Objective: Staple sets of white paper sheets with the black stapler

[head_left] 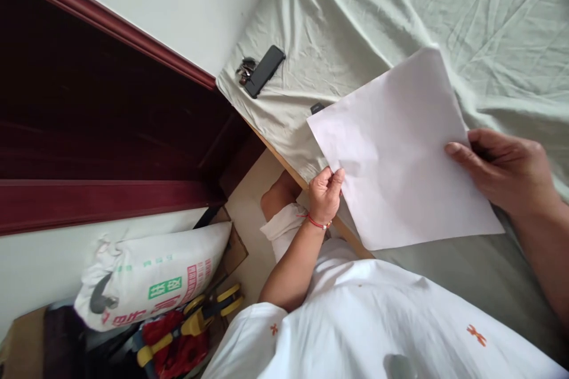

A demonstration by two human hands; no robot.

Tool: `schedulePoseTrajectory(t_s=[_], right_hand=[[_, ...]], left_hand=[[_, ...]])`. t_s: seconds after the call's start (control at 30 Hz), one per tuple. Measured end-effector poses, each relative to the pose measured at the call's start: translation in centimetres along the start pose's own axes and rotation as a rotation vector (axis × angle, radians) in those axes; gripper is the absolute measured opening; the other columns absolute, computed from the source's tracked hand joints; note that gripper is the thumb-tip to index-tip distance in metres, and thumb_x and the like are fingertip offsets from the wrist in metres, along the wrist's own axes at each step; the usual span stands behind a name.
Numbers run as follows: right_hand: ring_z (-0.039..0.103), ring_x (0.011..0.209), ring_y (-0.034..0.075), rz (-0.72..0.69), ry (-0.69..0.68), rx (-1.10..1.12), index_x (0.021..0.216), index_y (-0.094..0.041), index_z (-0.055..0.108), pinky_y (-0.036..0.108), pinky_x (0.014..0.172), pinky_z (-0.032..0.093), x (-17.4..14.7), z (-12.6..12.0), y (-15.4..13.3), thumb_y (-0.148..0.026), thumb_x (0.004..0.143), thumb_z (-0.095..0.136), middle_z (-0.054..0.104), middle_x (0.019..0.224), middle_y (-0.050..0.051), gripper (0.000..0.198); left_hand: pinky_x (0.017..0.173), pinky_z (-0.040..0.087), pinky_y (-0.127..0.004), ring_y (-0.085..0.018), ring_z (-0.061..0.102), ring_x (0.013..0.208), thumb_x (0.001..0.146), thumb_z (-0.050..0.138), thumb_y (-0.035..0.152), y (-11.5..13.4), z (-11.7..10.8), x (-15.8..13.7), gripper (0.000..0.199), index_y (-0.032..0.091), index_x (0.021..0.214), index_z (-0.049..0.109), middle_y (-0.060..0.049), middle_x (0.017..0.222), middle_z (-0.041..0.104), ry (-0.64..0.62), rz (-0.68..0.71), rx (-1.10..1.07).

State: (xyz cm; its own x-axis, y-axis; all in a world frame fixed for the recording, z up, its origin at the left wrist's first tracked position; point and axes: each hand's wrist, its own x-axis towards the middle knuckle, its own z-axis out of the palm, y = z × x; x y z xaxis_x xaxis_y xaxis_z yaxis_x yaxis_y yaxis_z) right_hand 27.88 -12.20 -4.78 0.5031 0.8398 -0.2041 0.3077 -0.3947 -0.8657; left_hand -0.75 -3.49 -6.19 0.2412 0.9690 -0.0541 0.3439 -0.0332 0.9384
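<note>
A white sheet of paper (404,154) is held up over the bed's edge, its surface slightly creased near the left side. My left hand (326,192), with a red string bracelet on the wrist, pinches the paper's left edge between thumb and fingers. On the opposite edge, my right hand (507,169) grips the sheet, thumb on top and fingers partly behind it. Just beyond the paper's upper left corner, a small dark object (317,108) shows on the sheet, partly hidden by the paper.
A pale green bedsheet (347,29) covers the bed. On it lie a black phone-like object (265,71) and keys (246,69). Dark red wooden furniture (111,89) stands at left. A printed white sack (155,272) and a yellow-and-black tool (195,323) are below.
</note>
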Motion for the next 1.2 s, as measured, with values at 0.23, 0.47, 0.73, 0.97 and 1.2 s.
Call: schedulePoseTrajectory(t_s=[0.23, 0.47, 0.73, 0.97, 1.2], right_hand=[[0.05, 0.062, 0.011, -0.01, -0.032, 0.173, 0.088, -0.022, 0.074, 0.02, 0.047, 0.038, 0.0, -0.3, 0.0, -0.065, 0.071, 0.083, 0.061, 0.073, 0.001, 0.048], [0.051, 0.061, 0.011, 0.029, -0.061, 0.219, 0.087, -0.022, 0.071, 0.02, 0.047, 0.041, 0.1, -0.3, 0.7, -0.063, 0.072, 0.083, 0.06, 0.071, 0.0, 0.045], [0.053, 0.06, 0.013, 0.016, -0.073, 0.164, 0.086, -0.023, 0.07, 0.022, 0.045, 0.04, 0.4, -0.3, 0.7, -0.066, 0.072, 0.081, 0.062, 0.07, 0.0, 0.047], [0.053, 0.058, 0.012, 0.035, -0.116, 0.177, 0.089, -0.022, 0.072, 0.022, 0.043, 0.037, 0.2, -0.4, 0.2, -0.064, 0.071, 0.082, 0.064, 0.07, 0.0, 0.047], [0.049, 0.056, 0.01, 0.037, -0.092, 0.192, 0.087, -0.022, 0.07, 0.02, 0.043, 0.036, 0.1, -0.1, 0.4, -0.062, 0.073, 0.083, 0.059, 0.066, -0.002, 0.044]], left_hand=[[0.059, 0.029, -0.027, -0.01, 0.032, 0.058, 0.094, 0.064, 0.06, -0.6, 0.0, 0.2, 0.057, 0.02, 0.063, 0.038, 0.006, 0.057, 0.033, 0.038, 0.037, -0.021], [0.061, 0.032, -0.026, -0.011, 0.034, 0.061, 0.092, 0.064, 0.063, -0.4, -0.1, 0.3, 0.056, 0.02, 0.063, 0.041, 0.005, 0.059, 0.036, 0.048, 0.032, -0.037], [0.061, 0.032, -0.026, -0.011, 0.035, 0.061, 0.092, 0.063, 0.065, -0.2, -0.4, 0.4, 0.058, 0.02, 0.063, 0.041, 0.005, 0.059, 0.037, 0.031, 0.041, -0.005], [0.064, 0.034, -0.026, -0.012, 0.035, 0.064, 0.094, 0.062, 0.063, -0.7, -0.3, 0.4, 0.055, 0.021, 0.066, 0.043, 0.004, 0.063, 0.036, 0.038, 0.038, -0.026], [0.063, 0.032, -0.026, -0.011, 0.034, 0.064, 0.094, 0.062, 0.061, -0.6, -0.3, 0.4, 0.053, 0.02, 0.066, 0.042, 0.004, 0.064, 0.035, 0.043, 0.047, -0.037]])
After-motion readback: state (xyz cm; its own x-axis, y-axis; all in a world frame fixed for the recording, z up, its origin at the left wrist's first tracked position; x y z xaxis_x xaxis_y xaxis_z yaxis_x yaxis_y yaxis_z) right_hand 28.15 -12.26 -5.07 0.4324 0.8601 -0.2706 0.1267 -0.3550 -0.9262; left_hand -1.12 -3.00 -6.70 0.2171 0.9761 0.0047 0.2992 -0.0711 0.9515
